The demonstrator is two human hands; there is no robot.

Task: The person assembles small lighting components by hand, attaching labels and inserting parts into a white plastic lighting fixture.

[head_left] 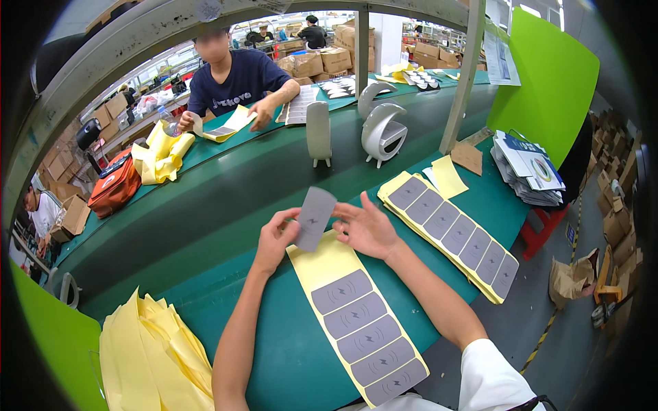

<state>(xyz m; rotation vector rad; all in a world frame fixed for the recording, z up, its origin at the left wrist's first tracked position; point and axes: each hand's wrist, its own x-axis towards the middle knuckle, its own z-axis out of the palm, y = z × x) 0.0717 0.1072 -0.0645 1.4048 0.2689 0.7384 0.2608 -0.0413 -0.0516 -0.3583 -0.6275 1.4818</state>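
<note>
A grey rounded sticker [314, 218] is held upright between my two hands above the green table. My left hand [276, 238] pinches its lower left edge. My right hand [367, 228] touches its right edge with fingers spread. Just below them lies a yellow backing sheet [327, 263] with several grey stickers [359, 330] left on its lower part; its upper part is bare.
A stack of full sticker sheets [449, 229] lies to the right. Crumpled yellow backing paper [154, 356] piles at the lower left. White devices [382, 132] stand on the green conveyor belt [205, 198]. A person across the belt handles a sheet [226, 127]. Printed papers [528, 168] sit far right.
</note>
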